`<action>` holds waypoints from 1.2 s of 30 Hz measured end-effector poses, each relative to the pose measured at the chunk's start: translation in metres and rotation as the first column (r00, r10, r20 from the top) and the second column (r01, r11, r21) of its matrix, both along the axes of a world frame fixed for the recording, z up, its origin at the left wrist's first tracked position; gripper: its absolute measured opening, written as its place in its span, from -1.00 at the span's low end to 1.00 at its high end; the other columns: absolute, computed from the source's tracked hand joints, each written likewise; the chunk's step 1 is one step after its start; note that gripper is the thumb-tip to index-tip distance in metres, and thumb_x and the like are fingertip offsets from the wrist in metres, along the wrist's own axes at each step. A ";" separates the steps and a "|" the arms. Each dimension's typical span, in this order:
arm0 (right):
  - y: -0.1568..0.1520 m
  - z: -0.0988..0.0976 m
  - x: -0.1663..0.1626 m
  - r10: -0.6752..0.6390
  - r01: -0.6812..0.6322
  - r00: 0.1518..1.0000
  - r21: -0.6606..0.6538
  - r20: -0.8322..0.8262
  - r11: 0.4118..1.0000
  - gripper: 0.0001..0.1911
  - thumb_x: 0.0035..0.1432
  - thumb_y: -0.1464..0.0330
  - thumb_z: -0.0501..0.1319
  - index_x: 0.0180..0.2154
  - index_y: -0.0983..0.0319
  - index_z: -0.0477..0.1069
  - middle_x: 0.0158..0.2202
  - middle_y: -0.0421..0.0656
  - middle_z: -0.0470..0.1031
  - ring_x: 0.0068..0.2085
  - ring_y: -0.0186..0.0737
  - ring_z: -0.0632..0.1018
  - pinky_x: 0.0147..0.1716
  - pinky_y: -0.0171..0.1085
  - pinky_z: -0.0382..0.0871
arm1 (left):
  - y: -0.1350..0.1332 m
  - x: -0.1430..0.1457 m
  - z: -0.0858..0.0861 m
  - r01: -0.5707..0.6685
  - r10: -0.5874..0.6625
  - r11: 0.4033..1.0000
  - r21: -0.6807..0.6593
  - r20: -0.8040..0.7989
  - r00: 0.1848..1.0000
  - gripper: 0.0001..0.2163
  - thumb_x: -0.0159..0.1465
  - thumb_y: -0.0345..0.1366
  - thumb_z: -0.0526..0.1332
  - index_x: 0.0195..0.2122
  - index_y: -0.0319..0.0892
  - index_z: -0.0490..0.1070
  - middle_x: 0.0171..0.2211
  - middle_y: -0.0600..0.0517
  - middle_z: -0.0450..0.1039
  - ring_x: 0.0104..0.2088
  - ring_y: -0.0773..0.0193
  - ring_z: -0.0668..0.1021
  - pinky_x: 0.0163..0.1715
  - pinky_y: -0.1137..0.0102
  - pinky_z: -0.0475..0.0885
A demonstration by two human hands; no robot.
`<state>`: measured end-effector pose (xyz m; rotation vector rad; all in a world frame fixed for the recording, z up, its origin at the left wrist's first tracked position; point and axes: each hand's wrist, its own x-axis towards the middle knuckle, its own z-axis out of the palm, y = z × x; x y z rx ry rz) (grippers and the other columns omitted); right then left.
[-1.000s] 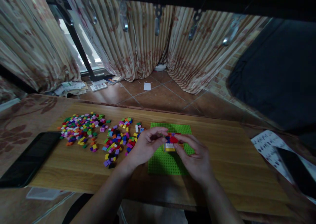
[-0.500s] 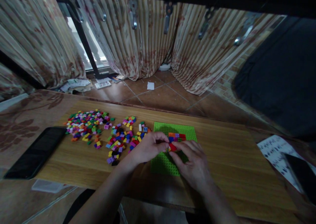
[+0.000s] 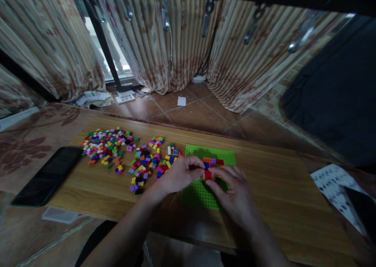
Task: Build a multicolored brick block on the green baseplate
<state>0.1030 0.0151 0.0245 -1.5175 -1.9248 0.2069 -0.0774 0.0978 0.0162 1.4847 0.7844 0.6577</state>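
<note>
Counter (image 3: 288, 196) R of R hand (image 3: 233, 188): wide open, free run to R end. L side tight: loose bricks (image 3: 147, 165) right nr L hand (image 3: 180, 175), big brick pile (image 3: 102, 143) beyond; dark tablet (image 3: 48, 177) blocks far-L front. Free strip along nr edge btwn tablet & L forearm (image 3: 132, 220). Forearms bracket approach to green baseplate (image 3: 199, 196); brick build (image 3: 213, 162) stands on it, just past hands. Wood behind baseplate open.
</note>
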 end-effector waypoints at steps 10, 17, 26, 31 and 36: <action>0.002 -0.007 0.003 -0.030 0.025 0.991 -0.039 -0.134 0.999 -0.80 0.21 0.15 0.31 -0.16 0.06 0.55 -0.17 -0.15 0.55 -0.11 -0.09 0.50 -0.12 -0.09 0.39 | 0.001 0.000 -0.001 0.009 -0.008 0.999 -0.031 0.003 1.000 -0.87 0.21 -0.30 0.23 -0.35 -0.25 0.51 -0.50 0.08 0.43 -0.47 0.37 0.43 -0.46 0.48 0.30; 0.004 -0.011 0.005 -0.031 0.029 0.984 -0.017 -0.174 0.999 -0.82 0.17 0.15 0.34 -0.20 0.03 0.59 -0.18 -0.15 0.52 -0.13 -0.10 0.51 -0.15 -0.10 0.43 | -0.001 -0.001 0.001 -0.004 0.003 0.999 -0.039 -0.022 1.000 -0.82 0.23 -0.23 0.25 -0.34 -0.26 0.51 -0.52 0.08 0.43 -0.50 0.38 0.41 -0.51 0.49 0.26; 0.006 -0.006 0.006 -0.007 0.000 0.986 -0.042 -0.165 0.999 -0.84 0.17 0.15 0.34 -0.22 0.03 0.58 -0.20 -0.16 0.52 -0.12 -0.08 0.49 -0.13 -0.06 0.41 | -0.006 0.006 0.004 -0.040 0.046 0.991 -0.124 0.041 0.998 -0.78 0.13 -0.17 0.35 -0.39 -0.25 0.48 -0.50 0.10 0.43 -0.50 0.41 0.40 -0.48 0.49 0.27; 0.006 -0.005 0.005 -0.007 -0.003 0.985 -0.055 -0.170 0.998 -0.83 0.17 0.16 0.34 -0.21 0.03 0.59 -0.21 -0.16 0.52 -0.13 -0.08 0.49 -0.15 -0.07 0.41 | -0.008 0.008 0.004 -0.070 0.073 0.990 -0.120 0.021 0.997 -0.79 0.13 -0.18 0.35 -0.41 -0.24 0.47 -0.52 0.11 0.41 -0.51 0.41 0.38 -0.50 0.49 0.25; 0.008 -0.007 0.007 -0.011 0.003 0.988 -0.049 -0.156 0.999 -0.84 0.17 0.16 0.34 -0.20 0.02 0.59 -0.20 -0.17 0.52 -0.12 -0.09 0.49 -0.16 -0.08 0.41 | -0.007 0.009 0.002 -0.089 0.091 0.990 -0.113 0.014 0.996 -0.81 0.13 -0.22 0.35 -0.41 -0.25 0.46 -0.53 0.10 0.41 -0.51 0.40 0.38 -0.51 0.49 0.24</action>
